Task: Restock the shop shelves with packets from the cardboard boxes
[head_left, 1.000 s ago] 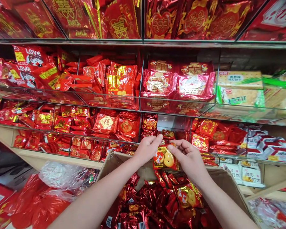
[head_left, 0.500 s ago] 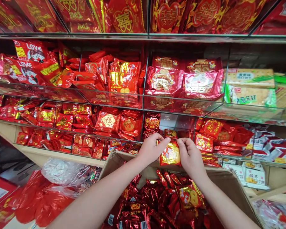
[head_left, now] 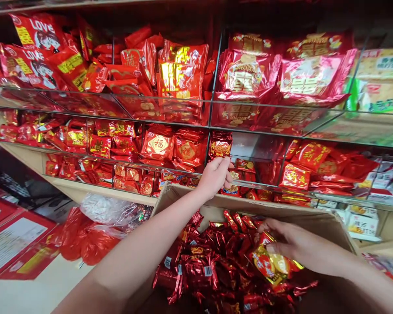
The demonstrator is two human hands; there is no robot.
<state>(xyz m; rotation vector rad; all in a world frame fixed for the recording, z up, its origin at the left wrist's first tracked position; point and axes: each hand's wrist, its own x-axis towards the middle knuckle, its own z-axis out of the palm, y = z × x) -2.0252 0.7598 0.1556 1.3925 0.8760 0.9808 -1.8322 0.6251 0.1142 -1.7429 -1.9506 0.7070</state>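
Observation:
My left hand (head_left: 216, 176) reaches over the front lip of a shelf compartment, its fingers curled; whatever they hold, if anything, is hidden. Just above its fingertips stands a stack of small red-and-gold packets (head_left: 220, 145). Inside the open cardboard box (head_left: 327, 223), my right hand (head_left: 286, 240) has its thumb and fingers closed on a red-and-gold biscuit packet (head_left: 271, 264). Many shiny dark red packets (head_left: 196, 266) lie loose around it in the box.
Clear-fronted shelves (head_left: 170, 168) hold red packets across the view. Pink-red packets (head_left: 245, 74) fill a compartment above, with green-edged cracker packs (head_left: 384, 87) to the right. Red plastic bags (head_left: 94, 240) lie left of the box, beside a red carton (head_left: 16, 244).
Both hands were together over the box's far edge, holding a gold-fronted packet. They have parted: the left moved forward to the compartment, the right down into the box. The view has shifted lower.

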